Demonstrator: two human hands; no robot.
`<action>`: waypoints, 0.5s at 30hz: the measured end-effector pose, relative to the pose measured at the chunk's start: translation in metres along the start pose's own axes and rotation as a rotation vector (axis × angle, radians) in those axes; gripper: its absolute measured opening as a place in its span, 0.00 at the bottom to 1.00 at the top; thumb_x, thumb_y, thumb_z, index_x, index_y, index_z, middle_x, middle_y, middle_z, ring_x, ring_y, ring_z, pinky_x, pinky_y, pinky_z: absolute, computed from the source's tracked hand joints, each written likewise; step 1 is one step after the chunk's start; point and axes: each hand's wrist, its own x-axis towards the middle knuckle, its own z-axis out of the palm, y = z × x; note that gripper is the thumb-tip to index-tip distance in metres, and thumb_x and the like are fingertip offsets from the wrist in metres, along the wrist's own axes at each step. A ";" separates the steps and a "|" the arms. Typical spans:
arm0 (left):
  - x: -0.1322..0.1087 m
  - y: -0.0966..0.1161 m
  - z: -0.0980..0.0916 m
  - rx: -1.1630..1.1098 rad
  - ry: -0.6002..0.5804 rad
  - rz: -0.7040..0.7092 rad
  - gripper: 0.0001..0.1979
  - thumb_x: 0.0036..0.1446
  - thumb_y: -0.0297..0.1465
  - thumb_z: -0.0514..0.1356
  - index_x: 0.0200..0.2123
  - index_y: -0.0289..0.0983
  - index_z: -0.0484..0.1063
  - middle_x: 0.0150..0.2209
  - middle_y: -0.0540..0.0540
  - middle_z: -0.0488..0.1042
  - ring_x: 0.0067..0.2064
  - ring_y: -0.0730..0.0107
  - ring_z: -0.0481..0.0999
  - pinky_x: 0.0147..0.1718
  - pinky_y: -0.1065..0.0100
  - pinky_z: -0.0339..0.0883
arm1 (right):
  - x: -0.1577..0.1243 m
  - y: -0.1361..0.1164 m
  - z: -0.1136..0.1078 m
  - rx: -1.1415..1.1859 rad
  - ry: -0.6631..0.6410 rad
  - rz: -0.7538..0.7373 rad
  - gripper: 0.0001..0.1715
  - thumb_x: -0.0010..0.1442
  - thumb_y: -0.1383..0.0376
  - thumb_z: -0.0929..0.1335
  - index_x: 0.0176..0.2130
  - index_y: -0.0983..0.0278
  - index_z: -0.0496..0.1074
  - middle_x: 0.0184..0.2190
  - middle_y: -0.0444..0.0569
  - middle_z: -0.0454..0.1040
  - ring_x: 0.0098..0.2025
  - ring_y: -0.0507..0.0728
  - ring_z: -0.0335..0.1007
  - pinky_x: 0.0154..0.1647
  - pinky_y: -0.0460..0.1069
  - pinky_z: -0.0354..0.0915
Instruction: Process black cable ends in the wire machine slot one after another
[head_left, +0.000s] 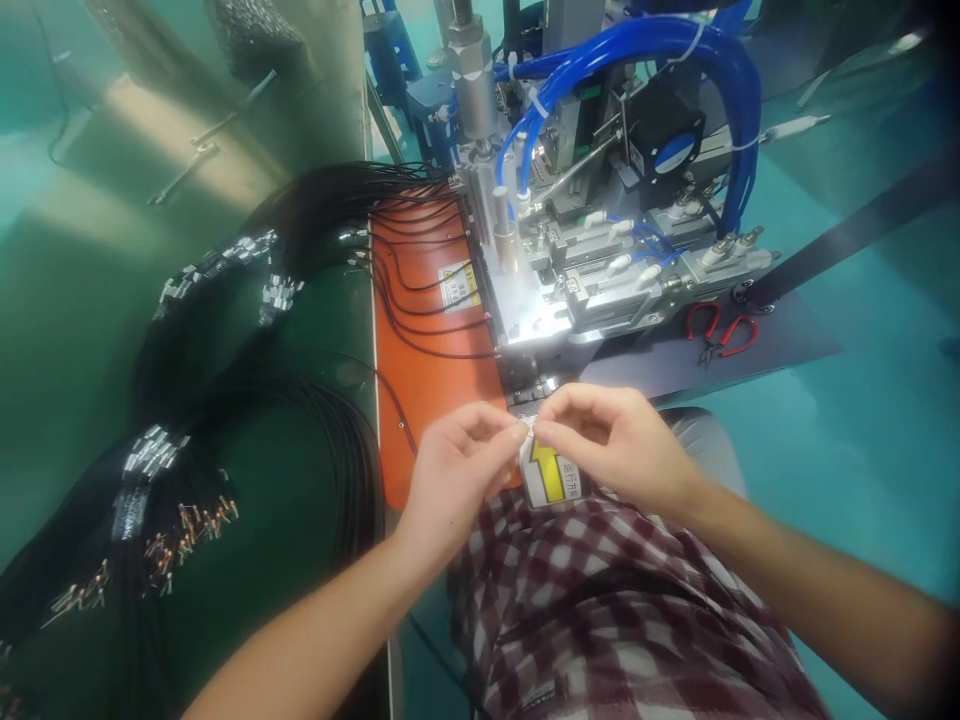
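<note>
Thumb and fingertips of my left hand [459,468] are pinched together at the front edge of the machine. Opposite it, my right hand [611,432] is closed in a pinch too, and the two sets of fingertips nearly meet. Something tiny and whitish shows between them, too small to name. Just beneath lies a label with a yellow arrow [551,472], partly covered by my fingers. A thin black cable [391,392] crosses the orange plate [442,400] towards my left hand; its end is hidden.
Several black cables [405,215] run over the plate into the metal machine [540,290]. Bundles of cables with silvery and bare copper ends [184,540] lie on the green table [277,580] to the left. Red-handled pliers [720,332] lie at right. Blue hoses [637,40] arch above.
</note>
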 end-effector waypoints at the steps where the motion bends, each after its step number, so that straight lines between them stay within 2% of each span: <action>1: 0.000 -0.001 0.000 -0.004 -0.003 0.003 0.11 0.52 0.34 0.66 0.26 0.34 0.70 0.16 0.57 0.61 0.16 0.86 0.54 0.19 0.78 0.53 | 0.000 0.000 0.002 0.027 0.000 0.015 0.09 0.58 0.64 0.68 0.28 0.65 0.72 0.24 0.43 0.72 0.25 0.50 0.64 0.26 0.45 0.61; 7: -0.001 0.000 0.000 -0.022 -0.023 0.004 0.10 0.54 0.32 0.65 0.26 0.34 0.69 0.16 0.57 0.61 0.17 0.87 0.55 0.19 0.80 0.52 | 0.002 0.001 0.007 0.127 0.024 0.092 0.07 0.56 0.65 0.69 0.28 0.65 0.71 0.25 0.44 0.72 0.26 0.51 0.65 0.26 0.45 0.62; 15: -0.001 0.000 0.000 -0.075 -0.031 0.010 0.09 0.54 0.31 0.65 0.26 0.33 0.69 0.19 0.55 0.65 0.17 0.87 0.56 0.19 0.80 0.52 | -0.002 0.001 0.015 0.077 0.111 0.046 0.06 0.56 0.66 0.68 0.28 0.65 0.71 0.24 0.44 0.71 0.25 0.51 0.65 0.26 0.46 0.61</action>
